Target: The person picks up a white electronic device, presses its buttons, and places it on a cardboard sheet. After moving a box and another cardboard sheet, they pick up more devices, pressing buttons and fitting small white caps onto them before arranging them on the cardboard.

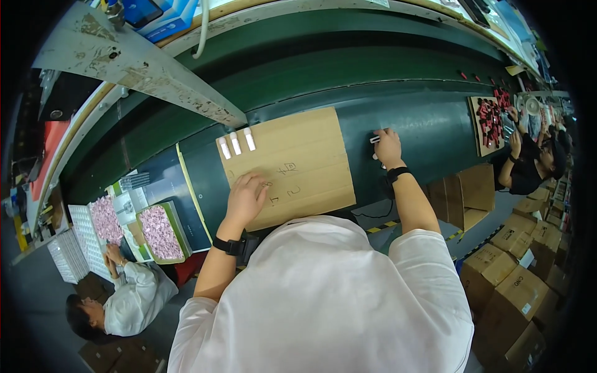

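Observation:
A flat sheet of brown cardboard (317,155) with dark handwritten marks lies in front of me. Three small pale pink and white tubes (236,143) stand in a row at its far left corner. My left hand (247,198) rests on the left part of the sheet, fingers loosely bent and slightly apart, with nothing visible in them. Off the sheet's right side, my right hand (389,148) is closed on a small white tube with a dark band (374,139), over the green surface. Another small pale piece shows below its fingers, partly hidden by the hand.
A painted metal post (155,71) slants in from the upper left. At left, a person (134,295) works beside a box of small pink pieces (160,231). Far right, a person (532,165) sits by a board of red and black pieces (488,124). Cardboard boxes (516,292) stand lower right.

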A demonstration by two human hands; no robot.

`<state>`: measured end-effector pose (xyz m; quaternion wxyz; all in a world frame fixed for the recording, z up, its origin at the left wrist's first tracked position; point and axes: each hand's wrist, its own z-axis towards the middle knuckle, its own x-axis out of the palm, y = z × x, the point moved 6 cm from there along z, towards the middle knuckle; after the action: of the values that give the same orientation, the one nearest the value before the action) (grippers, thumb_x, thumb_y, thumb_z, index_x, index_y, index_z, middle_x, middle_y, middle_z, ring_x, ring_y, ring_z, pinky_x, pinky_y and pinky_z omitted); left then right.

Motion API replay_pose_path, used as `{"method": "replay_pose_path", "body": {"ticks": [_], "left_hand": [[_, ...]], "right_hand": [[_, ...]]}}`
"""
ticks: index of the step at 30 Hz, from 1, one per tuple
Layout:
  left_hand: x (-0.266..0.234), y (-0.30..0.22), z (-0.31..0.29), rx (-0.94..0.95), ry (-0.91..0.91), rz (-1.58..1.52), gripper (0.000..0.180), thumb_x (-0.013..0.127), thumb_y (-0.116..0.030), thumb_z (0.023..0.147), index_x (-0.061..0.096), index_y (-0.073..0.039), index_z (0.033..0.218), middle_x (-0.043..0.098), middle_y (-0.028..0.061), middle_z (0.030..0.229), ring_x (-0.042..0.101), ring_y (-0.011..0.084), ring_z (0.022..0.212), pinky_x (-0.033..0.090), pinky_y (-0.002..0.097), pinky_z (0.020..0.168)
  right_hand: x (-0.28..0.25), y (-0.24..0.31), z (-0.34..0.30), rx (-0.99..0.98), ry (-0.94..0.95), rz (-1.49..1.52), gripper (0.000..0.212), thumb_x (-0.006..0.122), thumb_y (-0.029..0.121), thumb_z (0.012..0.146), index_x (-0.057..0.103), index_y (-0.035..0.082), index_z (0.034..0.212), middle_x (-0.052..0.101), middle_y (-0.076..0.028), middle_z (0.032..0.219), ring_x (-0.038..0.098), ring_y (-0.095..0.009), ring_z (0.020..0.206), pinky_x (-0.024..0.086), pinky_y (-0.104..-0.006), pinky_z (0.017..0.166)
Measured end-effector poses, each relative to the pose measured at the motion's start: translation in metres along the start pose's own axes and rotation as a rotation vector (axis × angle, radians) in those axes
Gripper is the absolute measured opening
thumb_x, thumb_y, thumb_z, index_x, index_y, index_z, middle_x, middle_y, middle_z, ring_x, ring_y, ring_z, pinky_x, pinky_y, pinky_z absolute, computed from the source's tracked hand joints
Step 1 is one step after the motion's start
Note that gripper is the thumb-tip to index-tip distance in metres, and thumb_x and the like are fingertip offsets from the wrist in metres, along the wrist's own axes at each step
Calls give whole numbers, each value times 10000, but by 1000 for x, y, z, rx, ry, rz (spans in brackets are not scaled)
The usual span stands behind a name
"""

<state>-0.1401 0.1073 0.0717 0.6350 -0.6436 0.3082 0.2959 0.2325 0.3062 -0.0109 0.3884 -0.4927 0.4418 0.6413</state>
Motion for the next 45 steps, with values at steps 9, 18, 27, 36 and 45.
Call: {"method": "replay_pose_path", "body": {"ticks": [9,18,27,36,45], "left_hand": [[-42,-27,1,-42,-137,-58,174,645,-56,806,631,-19,975,625,133,1097,580,331,1014,461,382,880],[-95,-101,19,-53,-150,-629,250,677,-64,807,623,-21,1046,640,129,1068,618,263,977,488,322,823],[-140,-116,-14,220,-287,-466,291,716,-76,793,639,-23,1069,673,90,994,634,205,944,487,300,822],[-137,-112,-31,-17,-153,-754,252,745,-71,778,642,7,995,662,102,1023,603,238,1006,430,389,966],[-145,-124,-31,241,-266,-569,256,752,-28,734,639,-1,961,649,83,953,602,207,929,420,422,988]], "right_hand": [[-32,53,30,-24,76,375,193,701,66,747,620,65,923,606,-71,850,584,-246,816,469,-333,757],[-168,227,-12,-161,383,1483,247,640,-36,820,504,16,1020,583,-39,938,566,-119,883,438,-256,812],[-196,282,-39,-289,439,1431,282,699,-18,785,565,4,1032,617,-68,958,584,-167,910,443,-302,833],[-228,299,-46,-674,83,1107,270,749,33,735,626,-1,972,627,-91,869,574,-209,807,440,-308,736],[-233,297,-51,-648,91,1127,276,759,54,729,627,-3,964,622,-84,830,549,-200,755,430,-302,713]]}}
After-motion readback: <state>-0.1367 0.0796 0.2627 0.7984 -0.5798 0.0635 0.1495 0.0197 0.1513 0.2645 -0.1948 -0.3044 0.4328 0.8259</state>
